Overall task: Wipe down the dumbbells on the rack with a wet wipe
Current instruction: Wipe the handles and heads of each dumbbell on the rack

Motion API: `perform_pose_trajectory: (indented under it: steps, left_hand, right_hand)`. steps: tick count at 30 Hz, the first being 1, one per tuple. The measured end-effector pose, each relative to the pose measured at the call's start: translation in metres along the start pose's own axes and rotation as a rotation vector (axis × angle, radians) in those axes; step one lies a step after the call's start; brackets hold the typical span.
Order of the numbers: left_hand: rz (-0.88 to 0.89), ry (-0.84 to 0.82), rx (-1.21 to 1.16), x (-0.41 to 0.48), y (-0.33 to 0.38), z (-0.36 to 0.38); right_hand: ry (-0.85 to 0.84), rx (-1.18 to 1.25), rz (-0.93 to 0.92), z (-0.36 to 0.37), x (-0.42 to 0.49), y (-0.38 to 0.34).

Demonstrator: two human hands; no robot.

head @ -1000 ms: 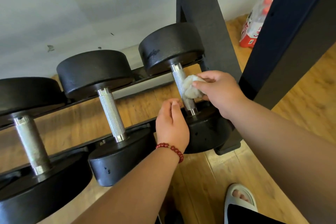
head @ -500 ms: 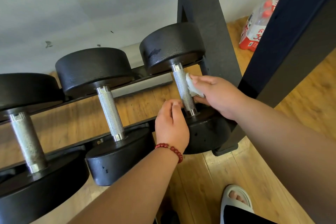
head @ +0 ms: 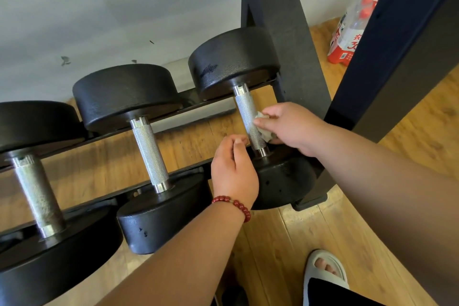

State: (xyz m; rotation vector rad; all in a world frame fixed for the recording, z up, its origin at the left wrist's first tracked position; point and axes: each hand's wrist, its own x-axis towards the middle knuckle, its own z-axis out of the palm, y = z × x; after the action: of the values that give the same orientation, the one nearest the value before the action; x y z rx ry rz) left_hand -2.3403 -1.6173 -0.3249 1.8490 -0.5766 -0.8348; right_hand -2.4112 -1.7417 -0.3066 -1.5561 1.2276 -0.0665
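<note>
Three black dumbbells with knurled steel handles lie across the rails of a low rack (head: 188,109). My right hand (head: 290,126) holds a crumpled white wet wipe (head: 264,131) against the right side of the rightmost dumbbell's handle (head: 248,117). My left hand (head: 233,169), with a red bead bracelet at the wrist, rests loosely curled on that dumbbell's near head (head: 283,179), just left of the handle, holding nothing. The middle dumbbell (head: 149,149) and the left dumbbell (head: 34,189) lie untouched.
The rack's black upright post (head: 285,32) rises right behind the rightmost dumbbell, and a second dark beam (head: 397,40) crosses at the right. A shrink-wrapped pack of red-capped water bottles (head: 352,32) stands on the wooden floor by the wall. My sandalled foot (head: 323,271) is below.
My right hand has slid the wipe down the rightmost handle, from near its top toward its lower half. My left hand has stayed in place on the near head.
</note>
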Motion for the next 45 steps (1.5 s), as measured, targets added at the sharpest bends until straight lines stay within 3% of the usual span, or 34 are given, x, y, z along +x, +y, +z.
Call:
perform_pose_trajectory:
  steps: [3, 9, 15, 20, 27, 35, 45]
  left_hand:
    - [0.008, 0.005, 0.004, 0.001, 0.000, 0.000]
    - [0.004, 0.003, 0.026, 0.001, 0.000, 0.000]
    - [0.011, -0.033, 0.107, 0.000, 0.002, -0.003]
    - [0.231, -0.123, 0.462, -0.005, 0.006, -0.026]
    - [0.502, -0.096, 0.903, -0.025, 0.018, -0.064]
    - [0.467, -0.069, 1.031, -0.072, 0.025, -0.109]
    - [0.409, 0.017, 1.133, -0.112, 0.014, -0.179]
  right_hand:
    - [0.035, 0.138, -0.011, 0.001, 0.004, -0.005]
    - [0.018, -0.061, -0.116, 0.002, -0.006, -0.001]
    - [0.208, -0.271, -0.260, 0.002, -0.024, 0.000]
    - [0.262, -0.503, -0.453, 0.001, -0.058, 0.004]
    - [0.272, -0.721, -0.586, 0.019, -0.096, 0.003]
    - [0.298, -0.878, -0.690, 0.047, -0.143, 0.003]
    - [0.116, -0.929, -0.713, 0.093, -0.188, -0.024]
